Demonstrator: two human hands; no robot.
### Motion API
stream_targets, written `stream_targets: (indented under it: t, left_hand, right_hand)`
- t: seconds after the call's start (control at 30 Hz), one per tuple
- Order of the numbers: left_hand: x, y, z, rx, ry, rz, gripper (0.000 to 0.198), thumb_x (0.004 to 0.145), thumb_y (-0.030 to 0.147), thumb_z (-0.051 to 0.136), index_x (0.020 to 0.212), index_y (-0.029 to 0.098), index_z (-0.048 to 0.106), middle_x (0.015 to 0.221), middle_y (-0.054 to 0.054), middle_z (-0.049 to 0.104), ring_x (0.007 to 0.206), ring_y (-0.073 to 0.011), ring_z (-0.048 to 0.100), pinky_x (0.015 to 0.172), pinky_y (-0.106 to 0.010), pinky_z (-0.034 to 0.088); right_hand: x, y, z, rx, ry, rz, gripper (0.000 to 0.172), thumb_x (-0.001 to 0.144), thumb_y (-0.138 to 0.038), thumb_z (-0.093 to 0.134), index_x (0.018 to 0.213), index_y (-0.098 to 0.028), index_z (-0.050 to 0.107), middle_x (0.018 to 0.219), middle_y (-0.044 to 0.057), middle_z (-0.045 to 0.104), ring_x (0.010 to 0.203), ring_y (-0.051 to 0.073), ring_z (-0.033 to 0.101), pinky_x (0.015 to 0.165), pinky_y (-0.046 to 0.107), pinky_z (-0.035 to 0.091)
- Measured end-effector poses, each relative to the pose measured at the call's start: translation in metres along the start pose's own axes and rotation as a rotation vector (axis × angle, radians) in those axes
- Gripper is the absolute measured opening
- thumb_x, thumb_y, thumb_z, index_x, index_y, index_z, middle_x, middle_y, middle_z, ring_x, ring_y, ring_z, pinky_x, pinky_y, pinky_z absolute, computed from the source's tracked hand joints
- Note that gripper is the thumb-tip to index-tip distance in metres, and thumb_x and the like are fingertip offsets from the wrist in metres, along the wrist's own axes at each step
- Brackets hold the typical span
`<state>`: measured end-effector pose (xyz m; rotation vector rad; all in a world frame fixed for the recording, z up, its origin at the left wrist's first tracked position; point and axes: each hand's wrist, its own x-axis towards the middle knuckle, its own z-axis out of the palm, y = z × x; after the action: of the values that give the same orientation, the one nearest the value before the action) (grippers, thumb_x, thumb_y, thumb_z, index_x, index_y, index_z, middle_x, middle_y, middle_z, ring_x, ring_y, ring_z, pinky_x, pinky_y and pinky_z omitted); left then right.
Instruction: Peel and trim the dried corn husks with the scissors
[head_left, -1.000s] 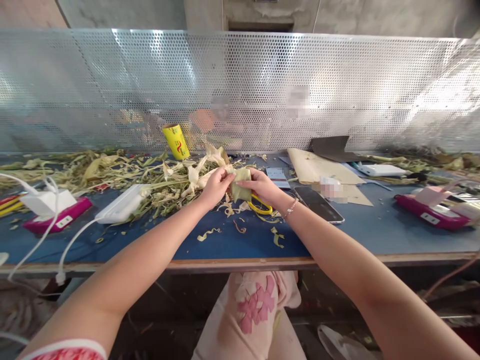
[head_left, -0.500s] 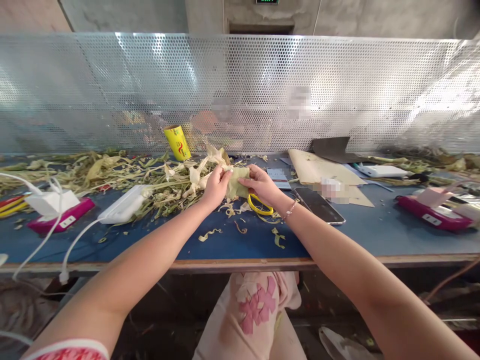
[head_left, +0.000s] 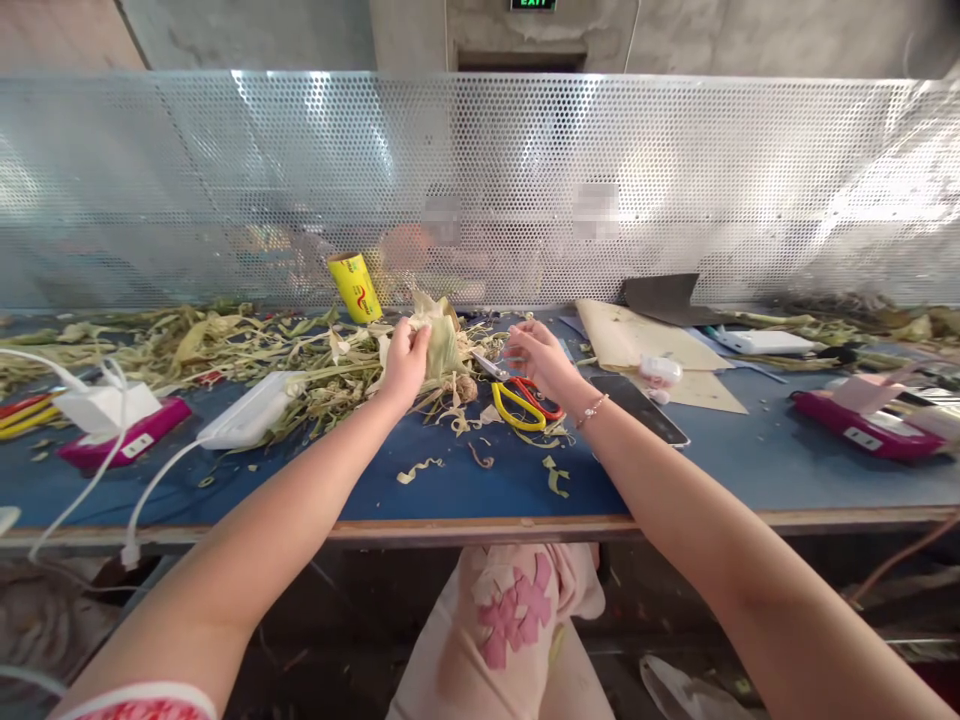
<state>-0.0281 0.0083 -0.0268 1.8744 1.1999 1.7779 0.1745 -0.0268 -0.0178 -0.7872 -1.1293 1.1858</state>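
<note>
My left hand pinches a pale green piece of corn husk, which stands up flat beside the fingertips. Behind it lies a heap of dried husks and stalks. To the right, my right hand is apart from the husk, its fingers loosely bent and nothing visible between them. Just below that hand lies a pair of scissors with yellow and red handles, blades pointing up and left. Small curled husk scraps lie on the blue tabletop.
A yellow tube stands tilted at the back. A black phone, brown paper and white earbud case lie on the right. White power bank and magenta power strips sit at the sides. A perforated metal screen rises behind.
My right hand has let go of the husk and moved slightly right. My left hand has shifted left with the husk, and the scissors now show more fully.
</note>
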Motion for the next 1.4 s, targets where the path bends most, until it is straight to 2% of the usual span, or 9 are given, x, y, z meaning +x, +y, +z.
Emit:
stream_targets:
  t: [0.1,0.17,0.3,0.47,0.7,0.87,1.03,1.2,1.4]
  left_hand:
    - [-0.011,0.014,0.006,0.006,-0.154,0.072,0.022,0.084,0.039,0.046,0.075,0.021,0.039,0.060,0.004,0.042,0.056,-0.0106,0.045,0.056,-0.023,0.035]
    - [-0.020,0.024,0.010,0.065,-0.235,0.133,0.022,0.085,0.037,0.046,0.071,0.021,0.036,0.056,0.004,0.041,0.052,-0.0106,0.044,0.052,-0.023,0.034]
    - [-0.029,0.034,0.011,0.210,-0.246,0.287,0.022,0.084,0.028,0.047,0.069,0.021,0.033,0.049,0.006,0.035,0.046,-0.0102,0.040,0.049,-0.023,0.030]
    - [-0.024,0.034,0.008,0.282,-0.231,0.346,0.021,0.082,0.018,0.047,0.068,0.021,0.031,0.048,0.007,0.032,0.045,-0.0095,0.038,0.049,-0.023,0.027]
    - [-0.023,0.034,0.012,0.187,-0.201,0.170,0.024,0.081,0.021,0.049,0.065,0.021,0.030,0.047,0.007,0.032,0.044,-0.0094,0.037,0.049,-0.023,0.027]
    - [-0.021,0.030,0.013,0.091,-0.169,0.103,0.028,0.080,0.029,0.051,0.065,0.022,0.028,0.048,0.007,0.030,0.044,-0.0092,0.032,0.048,-0.024,0.025]
    - [-0.020,0.032,0.012,0.088,-0.177,0.080,0.027,0.080,0.023,0.049,0.064,0.022,0.027,0.048,0.007,0.029,0.043,-0.0095,0.031,0.049,-0.025,0.025]
    - [-0.021,0.039,0.008,0.108,-0.214,0.087,0.029,0.080,0.018,0.049,0.063,0.022,0.026,0.047,0.007,0.028,0.043,-0.0092,0.030,0.049,-0.025,0.023]
    - [-0.022,0.034,0.009,0.043,-0.255,-0.006,0.029,0.078,0.028,0.054,0.062,0.021,0.032,0.050,0.006,0.032,0.047,-0.0097,0.036,0.050,-0.025,0.029]
  right_hand:
    - [-0.009,0.000,0.010,0.085,-0.198,0.081,0.034,0.063,-0.037,0.070,0.088,-0.022,0.052,0.083,-0.001,0.061,0.076,0.010,0.060,0.067,0.024,0.049]
    - [-0.015,0.002,0.020,0.113,-0.341,0.100,0.035,0.064,-0.036,0.070,0.091,-0.022,0.054,0.091,0.001,0.063,0.082,0.013,0.060,0.071,0.027,0.050]
    - [-0.021,0.009,0.031,0.123,-0.461,0.129,0.038,0.057,-0.033,0.076,0.087,-0.021,0.057,0.092,0.003,0.065,0.085,0.017,0.061,0.073,0.031,0.052]
    - [-0.016,0.012,0.028,0.069,-0.400,0.105,0.033,0.056,-0.035,0.076,0.081,-0.019,0.061,0.083,0.003,0.067,0.074,0.015,0.062,0.068,0.030,0.052]
    - [-0.012,0.008,0.024,-0.006,-0.147,0.082,0.036,0.045,-0.034,0.080,0.064,-0.017,0.054,0.061,-0.005,0.056,0.053,0.007,0.051,0.051,0.023,0.046]
    - [-0.010,0.003,0.020,-0.023,-0.056,0.075,0.040,0.045,-0.036,0.079,0.060,-0.018,0.047,0.055,-0.007,0.049,0.049,0.006,0.046,0.044,0.020,0.042]
    - [-0.008,0.005,0.018,-0.029,-0.064,0.053,0.041,0.047,-0.035,0.079,0.060,-0.018,0.045,0.054,-0.008,0.046,0.048,0.004,0.043,0.044,0.019,0.039]
    - [-0.009,0.006,0.018,0.002,-0.146,0.039,0.038,0.050,-0.033,0.077,0.064,-0.018,0.046,0.058,-0.007,0.047,0.050,0.004,0.042,0.047,0.018,0.036]
    - [-0.011,0.007,0.017,-0.148,-0.228,-0.044,0.030,0.060,-0.037,0.070,0.074,-0.020,0.049,0.064,-0.006,0.050,0.054,0.006,0.045,0.049,0.020,0.037]
